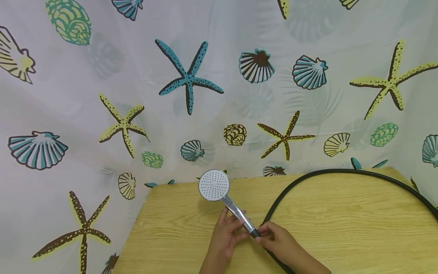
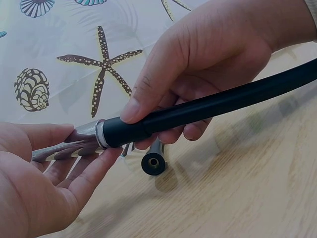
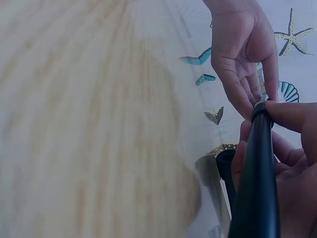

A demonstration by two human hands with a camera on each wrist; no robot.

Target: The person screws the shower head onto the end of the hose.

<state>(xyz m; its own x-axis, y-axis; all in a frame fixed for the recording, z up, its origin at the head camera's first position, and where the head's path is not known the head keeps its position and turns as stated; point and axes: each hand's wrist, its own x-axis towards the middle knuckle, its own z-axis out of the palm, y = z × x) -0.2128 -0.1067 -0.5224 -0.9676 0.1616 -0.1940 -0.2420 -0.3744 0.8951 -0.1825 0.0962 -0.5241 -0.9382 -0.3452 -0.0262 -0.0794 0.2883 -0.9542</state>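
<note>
A shower head (image 1: 214, 185) with a round, dotted white face and a chrome handle (image 1: 234, 208) is held above the table, tilted with its face at the upper left. My left hand (image 1: 223, 236) holds the handle between thumb and fingers. At the handle's lower end, my right hand (image 1: 281, 243) pinches the black connector (image 2: 126, 131) of a thick black hose (image 1: 325, 171). A pale ring (image 2: 100, 133) shows where connector and handle meet; whether they are screwed together I cannot tell. The hose's other black end (image 2: 153, 163), with a round hole, appears behind in the left wrist view.
Beneath the hands lies a light wood-grain table (image 1: 171, 217). The hose arcs across its right side and past the table edge. A white curtain (image 1: 219, 23) printed with starfish and shells hangs behind and at both sides.
</note>
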